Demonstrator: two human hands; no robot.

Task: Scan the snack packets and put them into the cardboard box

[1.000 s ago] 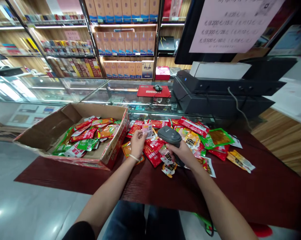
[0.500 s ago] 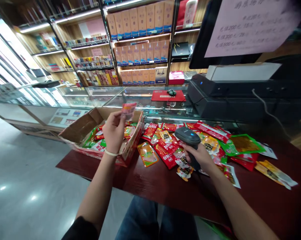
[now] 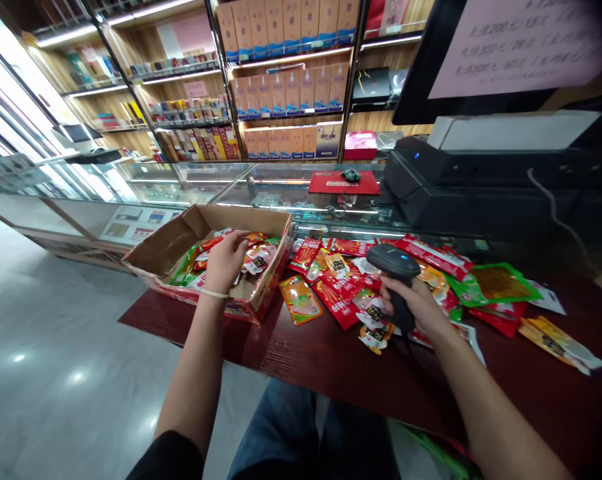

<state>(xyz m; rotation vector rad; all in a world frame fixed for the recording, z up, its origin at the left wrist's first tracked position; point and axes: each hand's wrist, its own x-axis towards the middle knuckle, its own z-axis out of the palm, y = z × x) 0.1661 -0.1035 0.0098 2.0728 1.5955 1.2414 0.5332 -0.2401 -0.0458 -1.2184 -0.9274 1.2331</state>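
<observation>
My left hand is inside the open cardboard box, over the snack packets lying in it. Its fingers point right, with thumb and index apart, and nothing shows between them. Just right of those fingers lies a pink-and-white snack packet with a black label. My right hand is wrapped round the grip of a black barcode scanner, held above a loose pile of snack packets. Red packets and an orange-edged packet lie left of the scanner.
The box and pile rest on a dark red wooden tabletop. Behind it runs a glass counter with a red mat and a mouse. A monitor stands at the right. A yellow packet lies near the right end.
My left hand has lowered into the box, and the small pink packet it held up is out of its fingers. My right hand still grips the scanner. The view has shifted slightly.
</observation>
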